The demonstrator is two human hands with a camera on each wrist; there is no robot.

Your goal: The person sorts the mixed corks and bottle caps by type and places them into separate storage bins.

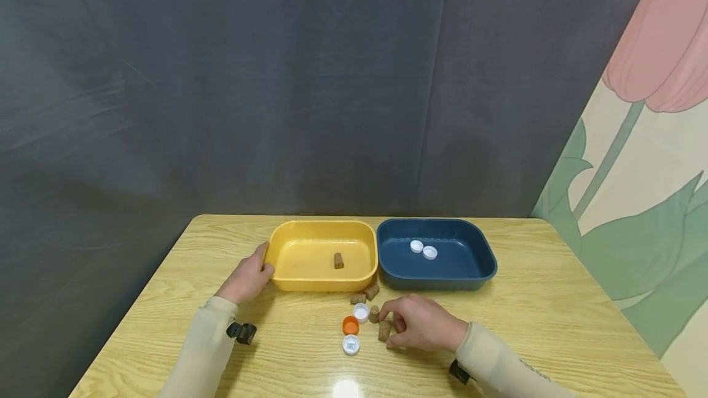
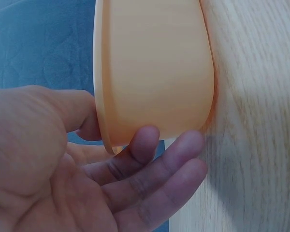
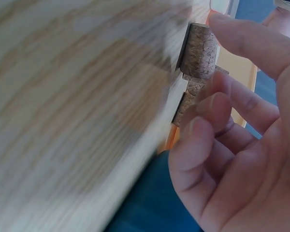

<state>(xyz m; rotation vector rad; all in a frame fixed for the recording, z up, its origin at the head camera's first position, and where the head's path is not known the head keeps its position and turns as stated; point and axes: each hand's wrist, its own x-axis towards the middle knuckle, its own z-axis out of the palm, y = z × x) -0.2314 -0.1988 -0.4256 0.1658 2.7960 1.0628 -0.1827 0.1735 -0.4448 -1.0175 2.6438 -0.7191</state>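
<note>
Thumb of left hand (image 1: 247,278) hooks yellow tray (image 1: 287,284) rim.

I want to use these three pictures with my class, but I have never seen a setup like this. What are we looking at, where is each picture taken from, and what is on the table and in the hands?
No machine here: a person works with two bare hands and wears three cameras. The wide picture comes from the head, looking down at a wooden table. The two close-ups come from cameras on the wrists.

On the table stand a yellow tray holding one cork, and a blue tray holding two white caps. In front lie loose corks, two more white caps and an orange cap.

The left hand grips the yellow tray's end, thumb over the rim; its wrist view shows this close up. The right hand reaches around a cork on the table; whether it already pinches it is hard to tell.
</note>
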